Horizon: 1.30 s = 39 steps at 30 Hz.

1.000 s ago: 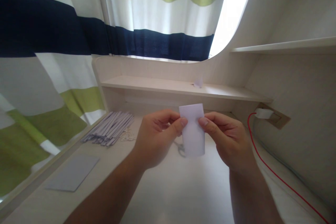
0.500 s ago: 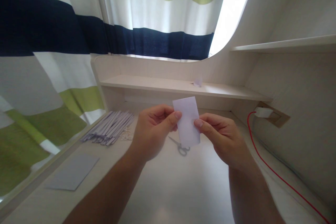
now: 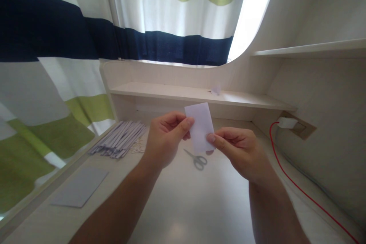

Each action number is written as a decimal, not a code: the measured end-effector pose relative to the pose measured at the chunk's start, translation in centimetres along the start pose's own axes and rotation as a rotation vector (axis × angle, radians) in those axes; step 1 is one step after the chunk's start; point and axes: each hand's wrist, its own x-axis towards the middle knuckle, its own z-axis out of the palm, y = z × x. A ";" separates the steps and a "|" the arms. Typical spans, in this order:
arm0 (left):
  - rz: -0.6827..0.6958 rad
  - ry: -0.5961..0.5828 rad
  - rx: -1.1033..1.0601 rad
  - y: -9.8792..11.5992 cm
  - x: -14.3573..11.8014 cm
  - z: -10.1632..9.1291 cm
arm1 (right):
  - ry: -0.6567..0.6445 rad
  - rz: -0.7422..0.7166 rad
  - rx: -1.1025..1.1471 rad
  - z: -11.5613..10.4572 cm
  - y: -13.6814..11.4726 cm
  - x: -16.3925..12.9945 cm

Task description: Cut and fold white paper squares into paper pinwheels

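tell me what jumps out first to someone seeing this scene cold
A small white paper slip held up mid-frame, pinched between the left hand and right hand above the pale desk. Behind it hangs a bold striped curtain; scissors lie just below the slip, and a red cable runs along the right.

A pale wooden desk (image 3: 183, 206) runs under a low shelf (image 3: 171, 92). On the desk, a pair of scissors (image 3: 196, 159) lies near the middle. A bundle of folded paper strips (image 3: 118, 140) rests at the far left, with a flat grey sheet (image 3: 80, 187) nearer on the left. A red cable (image 3: 300, 190) trails along the right side. A small paper scrap (image 3: 215, 90) sits on the shelf.
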 end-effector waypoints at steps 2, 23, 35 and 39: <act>-0.002 0.007 0.000 -0.2 0.1 -0.1 | -0.055 0.001 -0.008 -0.1 0.1 0.0; -0.127 -0.274 0.129 0.8 -0.5 0.0 | 0.257 -0.121 0.080 0.1 0.3 0.6; -0.099 -0.269 0.146 0.8 -0.4 -0.3 | 0.218 -0.117 0.114 0.2 0.3 0.7; -0.025 -0.181 0.155 0.3 -0.1 -0.7 | 0.087 -0.067 0.160 0.3 0.3 0.6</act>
